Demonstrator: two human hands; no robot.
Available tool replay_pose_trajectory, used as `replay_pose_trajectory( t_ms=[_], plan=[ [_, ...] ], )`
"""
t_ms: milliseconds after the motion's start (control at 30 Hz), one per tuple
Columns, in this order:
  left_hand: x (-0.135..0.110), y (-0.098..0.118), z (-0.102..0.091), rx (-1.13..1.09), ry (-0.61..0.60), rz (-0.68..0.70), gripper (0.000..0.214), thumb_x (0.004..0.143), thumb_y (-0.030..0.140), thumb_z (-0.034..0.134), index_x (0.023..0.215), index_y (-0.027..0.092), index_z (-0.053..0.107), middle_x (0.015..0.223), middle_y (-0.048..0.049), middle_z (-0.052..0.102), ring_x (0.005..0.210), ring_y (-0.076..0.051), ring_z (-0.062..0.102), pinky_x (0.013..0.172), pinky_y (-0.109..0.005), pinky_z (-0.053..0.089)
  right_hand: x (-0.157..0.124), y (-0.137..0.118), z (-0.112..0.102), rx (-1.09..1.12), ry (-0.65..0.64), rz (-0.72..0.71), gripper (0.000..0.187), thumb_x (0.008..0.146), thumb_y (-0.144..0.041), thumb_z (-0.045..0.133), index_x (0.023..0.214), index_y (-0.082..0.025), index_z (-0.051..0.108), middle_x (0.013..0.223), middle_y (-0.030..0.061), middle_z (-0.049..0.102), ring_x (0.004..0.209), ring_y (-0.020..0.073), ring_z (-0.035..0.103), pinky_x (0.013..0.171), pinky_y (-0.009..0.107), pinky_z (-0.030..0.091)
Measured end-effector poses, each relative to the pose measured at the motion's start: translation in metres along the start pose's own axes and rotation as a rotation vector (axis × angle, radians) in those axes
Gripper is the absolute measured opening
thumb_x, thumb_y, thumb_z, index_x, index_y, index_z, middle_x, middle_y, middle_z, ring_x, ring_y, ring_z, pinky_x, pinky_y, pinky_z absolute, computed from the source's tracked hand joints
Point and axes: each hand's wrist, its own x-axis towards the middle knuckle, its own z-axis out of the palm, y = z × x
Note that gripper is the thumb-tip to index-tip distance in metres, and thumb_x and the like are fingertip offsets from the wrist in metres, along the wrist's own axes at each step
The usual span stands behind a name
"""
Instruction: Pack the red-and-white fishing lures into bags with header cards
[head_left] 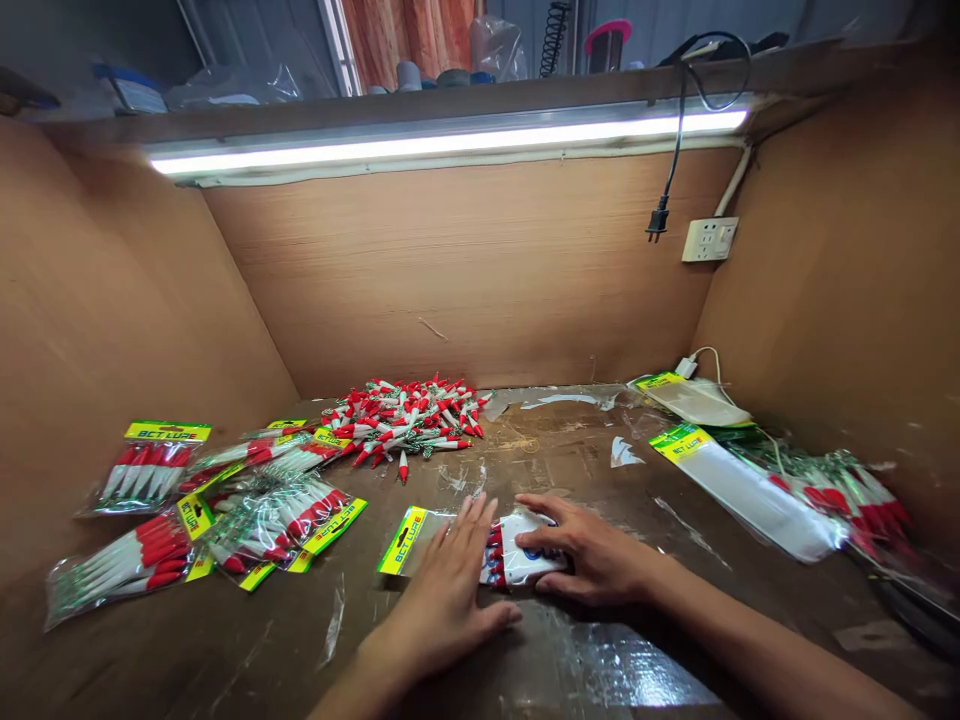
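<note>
A clear plastic packet [420, 538] with a yellow-green header card lies flat on the brown worktop, holding red-and-white lures. My left hand [450, 580] rests flat on the packet's middle, fingers stretched out. My right hand [589, 555] presses on the packet's right end, fingers extended over the white lure bodies. Neither hand grips anything.
A loose heap of red-and-white lures [409, 418] lies at the back centre. Filled packets [225, 510] are spread at the left. Empty packets [742, 480] lie at the right. Brown board walls enclose three sides, with a wall socket [709, 239] and a tube light [450, 145].
</note>
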Motion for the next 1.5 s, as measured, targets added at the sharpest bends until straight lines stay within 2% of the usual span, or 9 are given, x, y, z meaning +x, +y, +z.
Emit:
replay_pose_trajectory(
  t_ms=[133, 233, 367, 533, 800, 1000, 1233, 1367, 1500],
  plan=[
    [0.047, -0.006, -0.015, -0.061, -0.249, 0.110, 0.127, 0.062, 0.069, 0.079, 0.159, 0.024, 0.011, 0.164, -0.0156, 0.015, 0.150, -0.041, 0.006, 0.119, -0.061, 0.013, 0.002, 0.000, 0.000, 0.048, 0.057, -0.029, 0.049, 0.079, -0.027, 0.073, 0.127, -0.026, 0.065, 0.155, 0.0116, 0.037, 0.140, 0.0311, 0.040, 0.113, 0.047, 0.036],
    [0.065, -0.009, -0.017, -0.176, -0.283, 0.209, 0.128, 0.058, 0.068, 0.082, 0.158, 0.026, 0.015, 0.163, -0.0147, 0.023, 0.149, -0.040, 0.015, 0.120, -0.058, 0.018, 0.002, 0.003, -0.002, 0.099, 0.121, -0.030, 0.047, 0.078, -0.023, 0.073, 0.125, -0.025, 0.066, 0.151, 0.0112, 0.041, 0.136, 0.0301, 0.044, 0.111, 0.046, 0.038],
    [0.055, -0.023, -0.017, -0.181, -0.292, 0.181, 0.132, 0.062, 0.068, 0.080, 0.159, 0.024, 0.002, 0.165, -0.0139, 0.011, 0.151, -0.037, 0.012, 0.120, -0.052, 0.022, -0.002, 0.015, -0.005, 0.146, 0.126, 0.007, 0.049, 0.078, -0.023, 0.073, 0.127, -0.023, 0.066, 0.145, 0.0125, 0.047, 0.133, 0.0302, 0.047, 0.110, 0.047, 0.040],
    [0.036, -0.038, -0.021, -0.145, -0.308, 0.170, 0.111, 0.075, 0.069, 0.071, 0.158, 0.029, 0.011, 0.165, -0.0096, 0.013, 0.151, -0.035, 0.009, 0.121, -0.055, 0.015, -0.007, 0.026, -0.010, 0.158, 0.066, 0.051, 0.056, 0.079, -0.027, 0.074, 0.133, -0.026, 0.061, 0.144, 0.0121, 0.049, 0.132, 0.0298, 0.047, 0.111, 0.048, 0.039],
    [0.032, -0.037, -0.015, -0.131, -0.219, 0.217, 0.107, 0.077, 0.069, 0.070, 0.158, 0.031, 0.011, 0.164, -0.0074, 0.019, 0.151, -0.035, 0.014, 0.121, -0.054, 0.016, -0.008, 0.032, -0.018, 0.173, -0.017, 0.078, 0.056, 0.086, -0.034, 0.068, 0.140, -0.028, 0.055, 0.148, 0.0115, 0.045, 0.135, 0.0304, 0.044, 0.112, 0.052, 0.035],
    [0.026, -0.028, -0.010, -0.039, -0.180, 0.247, 0.103, 0.084, 0.067, 0.062, 0.158, 0.032, 0.000, 0.166, -0.0061, 0.010, 0.152, -0.032, 0.009, 0.123, -0.052, 0.012, -0.007, 0.027, -0.018, 0.155, -0.014, 0.104, 0.056, 0.090, -0.041, 0.065, 0.142, -0.027, 0.052, 0.148, 0.0121, 0.044, 0.137, 0.0297, 0.042, 0.114, 0.051, 0.034],
    [0.024, -0.018, -0.007, -0.012, -0.141, 0.244, 0.100, 0.086, 0.069, 0.058, 0.158, 0.032, 0.000, 0.166, -0.0073, 0.011, 0.152, -0.033, 0.010, 0.122, -0.053, 0.012, -0.004, 0.015, -0.009, 0.084, -0.005, 0.104, 0.072, 0.087, -0.037, 0.067, 0.152, -0.029, 0.036, 0.154, 0.0133, 0.036, 0.140, 0.0313, 0.038, 0.114, 0.052, 0.033],
    [0.025, -0.017, -0.007, -0.023, -0.141, 0.252, 0.101, 0.085, 0.071, 0.057, 0.159, 0.030, 0.001, 0.166, -0.0072, 0.010, 0.152, -0.033, 0.008, 0.122, -0.053, 0.012, -0.004, 0.014, -0.005, 0.068, -0.010, 0.094, 0.062, 0.087, -0.036, 0.068, 0.145, -0.030, 0.047, 0.156, 0.0134, 0.033, 0.141, 0.0332, 0.036, 0.113, 0.054, 0.033],
    [0.030, -0.018, -0.003, -0.048, -0.171, 0.250, 0.107, 0.082, 0.075, 0.057, 0.158, 0.030, -0.004, 0.166, -0.0071, 0.005, 0.152, -0.033, 0.005, 0.122, -0.054, 0.008, -0.002, 0.013, -0.003, 0.100, 0.043, 0.076, 0.058, 0.083, -0.036, 0.072, 0.137, -0.025, 0.054, 0.153, 0.0147, 0.037, 0.138, 0.0328, 0.040, 0.112, 0.052, 0.036]
  ],
)
